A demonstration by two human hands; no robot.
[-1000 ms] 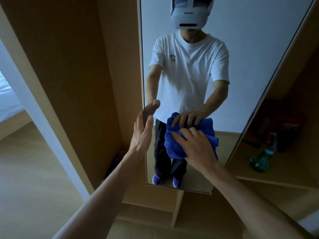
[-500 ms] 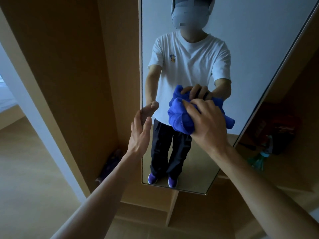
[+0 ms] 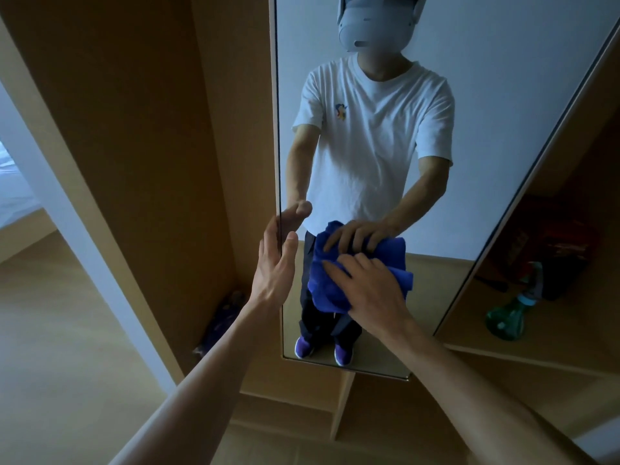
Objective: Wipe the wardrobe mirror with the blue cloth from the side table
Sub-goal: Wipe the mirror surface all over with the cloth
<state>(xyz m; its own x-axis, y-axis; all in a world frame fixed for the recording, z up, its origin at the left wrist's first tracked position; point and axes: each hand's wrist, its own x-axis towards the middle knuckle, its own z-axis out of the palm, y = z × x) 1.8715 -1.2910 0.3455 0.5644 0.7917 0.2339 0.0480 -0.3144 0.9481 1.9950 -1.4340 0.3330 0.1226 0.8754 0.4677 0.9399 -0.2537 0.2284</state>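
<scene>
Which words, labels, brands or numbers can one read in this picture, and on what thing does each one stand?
No text can be read here.
White T-shirt emblem: a small coloured figure, no letters.
Headset, reflected: no legible mark.
Red things behind the green spray bottle: too dark and blurred.
Green spray bottle: no label legible.
Blue cloth: no tag shows.
</scene>
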